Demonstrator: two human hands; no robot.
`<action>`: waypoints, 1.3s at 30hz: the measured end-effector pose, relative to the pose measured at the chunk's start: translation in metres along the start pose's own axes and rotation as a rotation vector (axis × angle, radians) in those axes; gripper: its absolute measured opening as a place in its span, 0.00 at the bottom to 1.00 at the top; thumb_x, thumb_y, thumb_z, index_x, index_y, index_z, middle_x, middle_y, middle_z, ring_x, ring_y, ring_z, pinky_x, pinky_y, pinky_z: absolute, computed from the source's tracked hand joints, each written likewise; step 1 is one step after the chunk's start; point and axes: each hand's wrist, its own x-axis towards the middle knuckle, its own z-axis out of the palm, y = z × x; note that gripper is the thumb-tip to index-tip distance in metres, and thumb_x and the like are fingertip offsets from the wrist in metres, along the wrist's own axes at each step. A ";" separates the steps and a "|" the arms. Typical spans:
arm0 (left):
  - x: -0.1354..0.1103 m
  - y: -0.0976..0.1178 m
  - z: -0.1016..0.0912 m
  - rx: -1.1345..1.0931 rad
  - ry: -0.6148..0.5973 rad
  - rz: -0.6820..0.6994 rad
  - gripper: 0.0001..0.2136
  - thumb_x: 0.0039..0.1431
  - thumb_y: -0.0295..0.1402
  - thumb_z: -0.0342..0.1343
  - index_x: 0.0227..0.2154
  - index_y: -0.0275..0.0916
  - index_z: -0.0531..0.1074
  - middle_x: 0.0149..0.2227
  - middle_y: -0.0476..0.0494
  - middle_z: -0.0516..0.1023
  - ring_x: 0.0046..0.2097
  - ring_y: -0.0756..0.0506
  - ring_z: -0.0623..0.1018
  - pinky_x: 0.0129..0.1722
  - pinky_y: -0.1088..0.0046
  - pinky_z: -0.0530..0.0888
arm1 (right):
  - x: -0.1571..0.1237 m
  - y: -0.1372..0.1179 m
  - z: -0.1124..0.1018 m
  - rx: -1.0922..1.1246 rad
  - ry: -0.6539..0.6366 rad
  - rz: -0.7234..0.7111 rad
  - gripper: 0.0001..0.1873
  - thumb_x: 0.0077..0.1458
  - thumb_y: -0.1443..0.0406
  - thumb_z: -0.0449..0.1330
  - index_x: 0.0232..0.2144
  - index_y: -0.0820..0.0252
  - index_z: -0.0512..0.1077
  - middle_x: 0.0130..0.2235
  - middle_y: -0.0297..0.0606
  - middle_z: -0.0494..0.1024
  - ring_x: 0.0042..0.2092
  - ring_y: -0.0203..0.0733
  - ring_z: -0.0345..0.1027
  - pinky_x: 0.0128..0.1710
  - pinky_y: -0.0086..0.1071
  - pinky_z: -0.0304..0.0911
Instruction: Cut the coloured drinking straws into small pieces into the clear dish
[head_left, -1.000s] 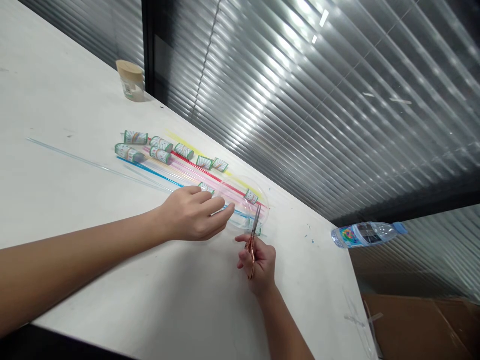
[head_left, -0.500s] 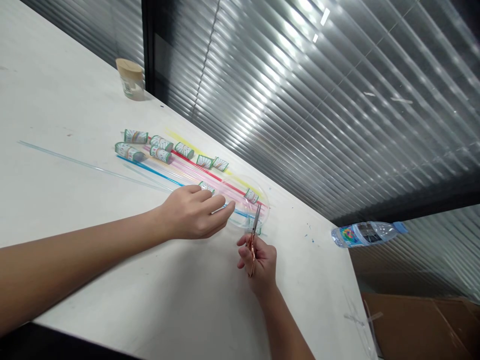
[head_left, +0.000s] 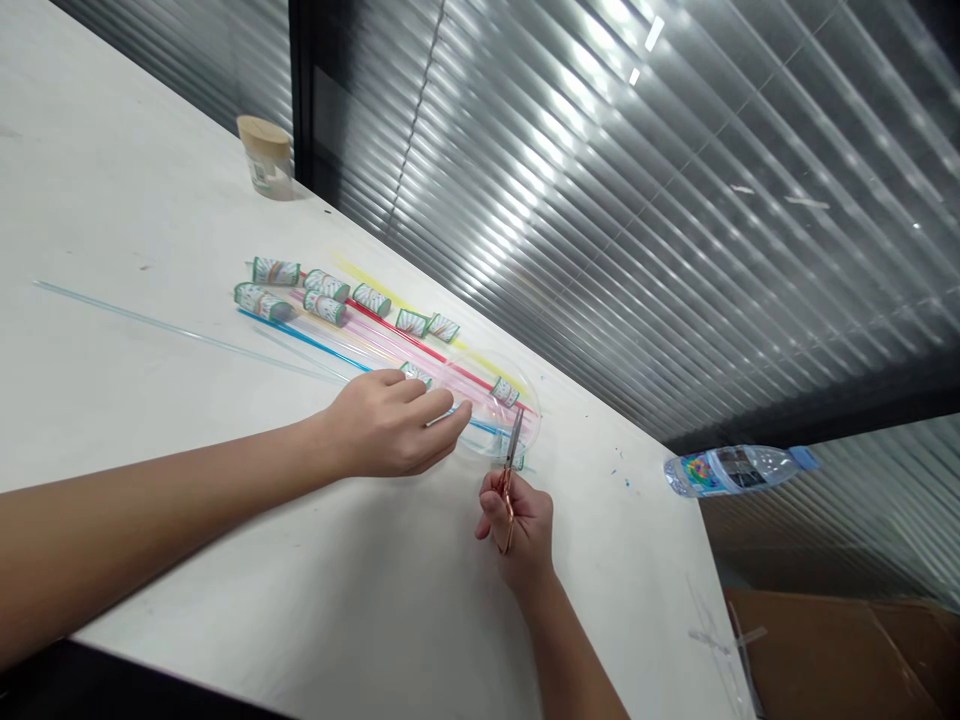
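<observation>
My left hand [head_left: 394,428] rests on the white table [head_left: 150,200], fingers pinched on a thin clear straw [head_left: 448,414] that reaches toward a clear plastic dish [head_left: 491,400]. My right hand [head_left: 521,528] is closed round copper-coloured scissors [head_left: 510,478], whose blades point up at the dish's near rim. Coloured straws [head_left: 390,335] in blue, pink, red and yellow lie in a fan behind my left hand. Several small green-patterned paper rolls [head_left: 324,285] lie across them.
A long clear straw [head_left: 150,322] lies alone at the left. A glass jar with a wooden lid [head_left: 266,158] stands at the table's far edge. A water bottle [head_left: 735,468] lies on its side past the right edge. Cardboard [head_left: 847,650] sits below, right.
My right hand has closed the scissors slightly and shifted a little; my left hand stays pinched on the straw. The view moved slightly.
</observation>
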 end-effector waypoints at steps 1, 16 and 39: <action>0.000 0.000 0.000 0.003 0.000 -0.001 0.06 0.55 0.33 0.55 0.36 0.42 0.71 0.22 0.56 0.69 0.20 0.55 0.64 0.19 0.73 0.58 | 0.000 0.000 0.000 0.001 0.000 0.000 0.22 0.56 0.49 0.58 0.22 0.59 0.64 0.14 0.28 0.64 0.16 0.33 0.61 0.16 0.24 0.55; 0.001 0.001 -0.001 -0.019 0.001 -0.016 0.06 0.55 0.31 0.54 0.36 0.41 0.71 0.23 0.55 0.70 0.20 0.55 0.64 0.19 0.73 0.57 | -0.001 0.001 -0.001 -0.013 0.019 -0.006 0.22 0.55 0.49 0.58 0.24 0.60 0.68 0.13 0.28 0.65 0.14 0.33 0.62 0.15 0.25 0.55; -0.007 0.006 0.005 -0.051 0.009 -0.021 0.09 0.54 0.32 0.55 0.40 0.42 0.70 0.21 0.55 0.69 0.20 0.53 0.65 0.19 0.72 0.56 | -0.004 0.008 -0.004 -0.012 -0.042 -0.087 0.27 0.54 0.42 0.55 0.27 0.60 0.68 0.14 0.28 0.63 0.17 0.33 0.53 0.19 0.29 0.52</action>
